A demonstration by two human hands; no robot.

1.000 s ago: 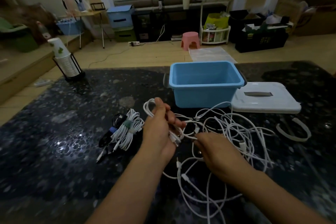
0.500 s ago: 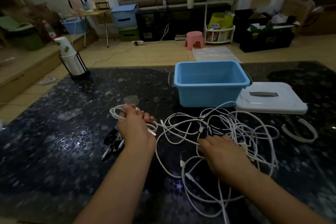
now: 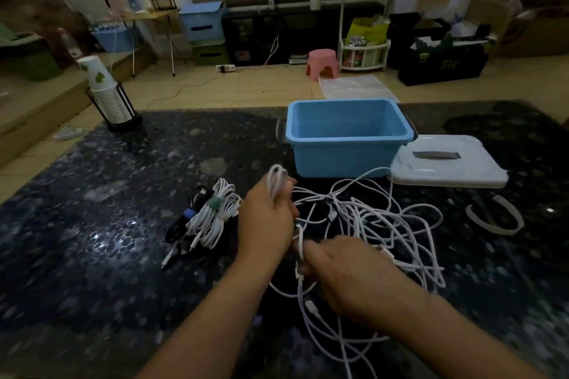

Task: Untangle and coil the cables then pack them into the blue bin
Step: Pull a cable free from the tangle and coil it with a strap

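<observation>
Head view: left hand (image 3: 264,218) grips a loop of the white cables (image 3: 385,224); right hand (image 3: 345,271) pinches a strand. The tangle lies on the counter (image 3: 92,240) before the blue bin (image 3: 345,154).

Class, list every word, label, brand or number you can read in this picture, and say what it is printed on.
None can be read.
black crate: yellowish markings on its front, too blurred to read.
paper cups: green leaf print only, no words.
blue bin and white lid: no text visible.
</observation>
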